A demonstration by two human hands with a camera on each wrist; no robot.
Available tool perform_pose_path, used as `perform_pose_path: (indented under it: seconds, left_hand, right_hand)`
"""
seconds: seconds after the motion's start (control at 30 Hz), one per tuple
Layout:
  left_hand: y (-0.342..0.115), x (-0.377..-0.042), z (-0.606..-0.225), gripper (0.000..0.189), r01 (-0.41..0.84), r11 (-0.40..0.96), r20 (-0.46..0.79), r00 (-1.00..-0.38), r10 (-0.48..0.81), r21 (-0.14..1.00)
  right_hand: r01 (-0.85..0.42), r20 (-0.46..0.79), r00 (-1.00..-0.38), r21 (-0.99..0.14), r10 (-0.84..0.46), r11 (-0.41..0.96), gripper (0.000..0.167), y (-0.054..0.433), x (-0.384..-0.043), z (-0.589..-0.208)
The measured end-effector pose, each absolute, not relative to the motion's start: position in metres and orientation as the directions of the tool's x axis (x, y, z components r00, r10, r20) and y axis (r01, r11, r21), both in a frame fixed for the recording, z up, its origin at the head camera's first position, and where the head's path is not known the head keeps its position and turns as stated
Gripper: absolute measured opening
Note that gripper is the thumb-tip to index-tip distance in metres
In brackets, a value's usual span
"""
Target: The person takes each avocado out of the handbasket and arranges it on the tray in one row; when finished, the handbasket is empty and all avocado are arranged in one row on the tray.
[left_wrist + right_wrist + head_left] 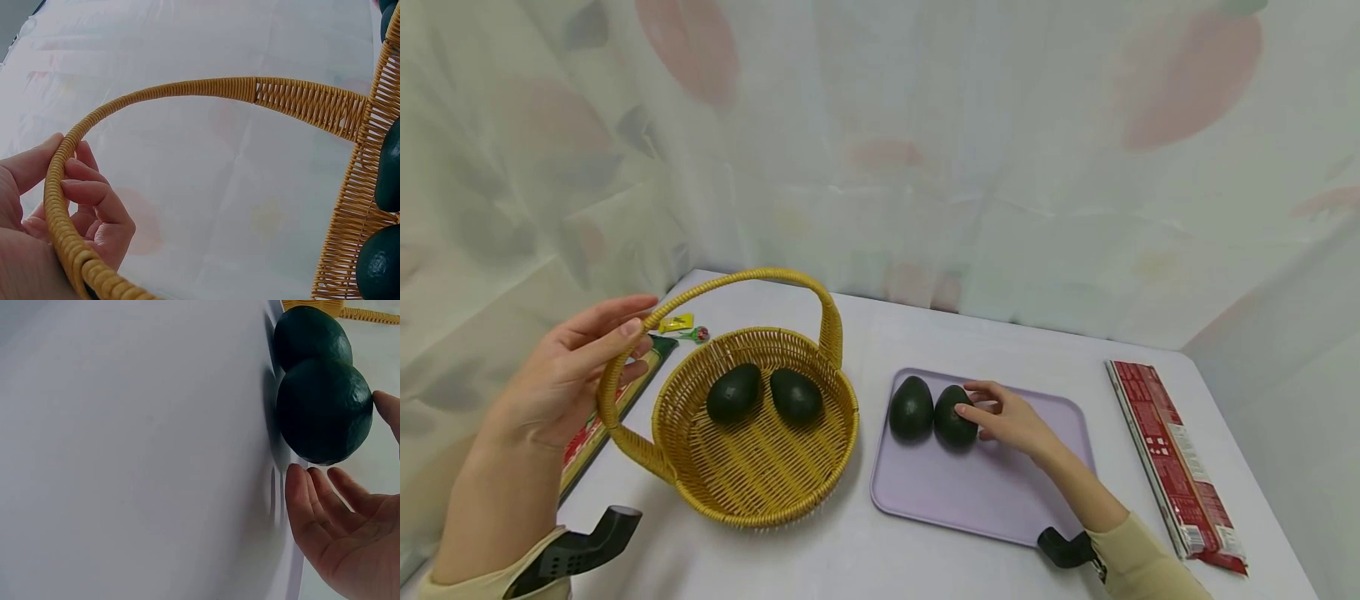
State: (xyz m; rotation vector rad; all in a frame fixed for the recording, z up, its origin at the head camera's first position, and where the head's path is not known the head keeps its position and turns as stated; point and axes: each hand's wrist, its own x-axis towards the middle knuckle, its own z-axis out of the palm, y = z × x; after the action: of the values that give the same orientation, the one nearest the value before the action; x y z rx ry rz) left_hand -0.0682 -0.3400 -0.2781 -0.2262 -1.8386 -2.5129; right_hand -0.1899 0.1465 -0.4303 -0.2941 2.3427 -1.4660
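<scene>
My left hand (pixel 568 375) holds the arched handle (pixel 187 89) of a yellow woven basket (pixel 752 508), thumb on one side and curled fingers on the other. Two dark green avocados (pixel 734 393) lie inside the basket, towards its far side. On a pale purple tray (pixel 925 492) to the right, two more avocados (pixel 912 408) sit side by side. My right hand (pixel 1007 417) is at the right-hand avocado (pixel 325 412) of that pair. Its thumb touches or nearly touches the fruit, while the other fingers (pixel 300 494) extend close to it, fairly straight.
A red flat package (pixel 1176 458) lies right of the tray. Partly hidden behind my left hand is another long package (pixel 655 358). Near it lie a small yellow packet (pixel 676 322) and a wrapped lollipop (pixel 700 334). A printed curtain (pixel 925 167) hangs behind the white table (pixel 880 333).
</scene>
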Motion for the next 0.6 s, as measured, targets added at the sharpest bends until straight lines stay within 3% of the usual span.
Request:
perform_pose_path:
  seconds: [0.17,0.3,0.47,0.6]
  left_hand:
    - [-0.340,-0.068,-0.278,0.033,0.101,-0.299,0.126,-0.990,0.067,0.949]
    - [-0.340,-0.067,-0.278,0.033,0.109,-0.297,0.136,-0.988,0.071,0.949]
    - [-0.339,-0.066,-0.277,0.033,0.116,-0.293,0.145,-0.986,0.079,0.949]
    - [-0.338,-0.066,-0.277,0.033,0.113,-0.284,0.138,-0.988,0.068,0.952]
  right_hand:
    - [-0.026,-0.147,-0.932,-0.886,-0.332,0.463,0.055,0.146,-0.189,-0.429]
    - [-0.112,-0.031,-0.958,-0.874,-0.284,0.473,0.042,0.143,-0.189,-0.424]
    - [-0.227,0.116,-0.955,-0.879,-0.273,0.419,0.020,0.137,-0.191,-0.414]
    - [-0.237,0.124,-0.940,-0.907,-0.318,0.348,0.018,0.124,-0.191,-0.402]
